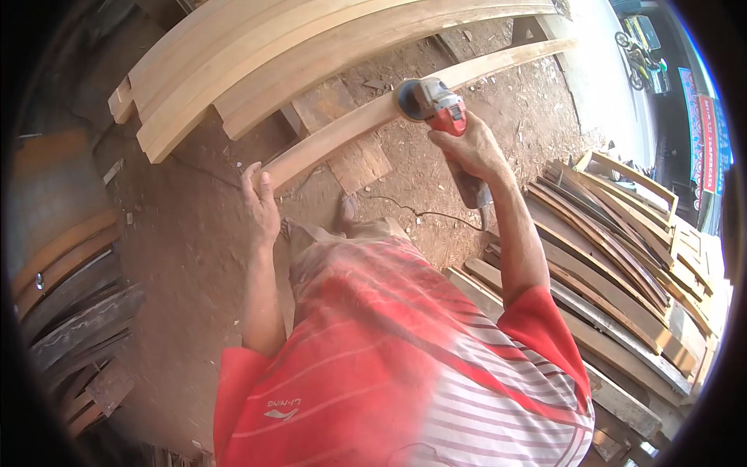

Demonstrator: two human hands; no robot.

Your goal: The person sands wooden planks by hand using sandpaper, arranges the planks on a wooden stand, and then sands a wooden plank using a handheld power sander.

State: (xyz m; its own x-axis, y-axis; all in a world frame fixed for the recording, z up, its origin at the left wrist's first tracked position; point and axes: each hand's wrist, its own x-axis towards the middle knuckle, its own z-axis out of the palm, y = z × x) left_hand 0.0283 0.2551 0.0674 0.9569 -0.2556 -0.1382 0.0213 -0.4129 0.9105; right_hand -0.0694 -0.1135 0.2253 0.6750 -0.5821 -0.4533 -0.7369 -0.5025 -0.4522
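My right hand [472,145] is wrapped round a red and grey angle grinder [445,109], whose round disc [410,100] rests at the face of a long wooden board [342,128]. The grinder's lower body shows below my wrist. At the board's near left end, my left hand [262,201] grips the wood, with the thumb and fingers on its end. The board runs from there up to the upper right, across a flat piece of wood [362,163] on the ground.
Large planks [257,58] are stacked at the top left. Piles of timber lie at the right [607,257] and at the lower left [70,303]. A cable [420,212] crosses the dirt ground near my feet. A motorbike [638,58] stands at the upper right.
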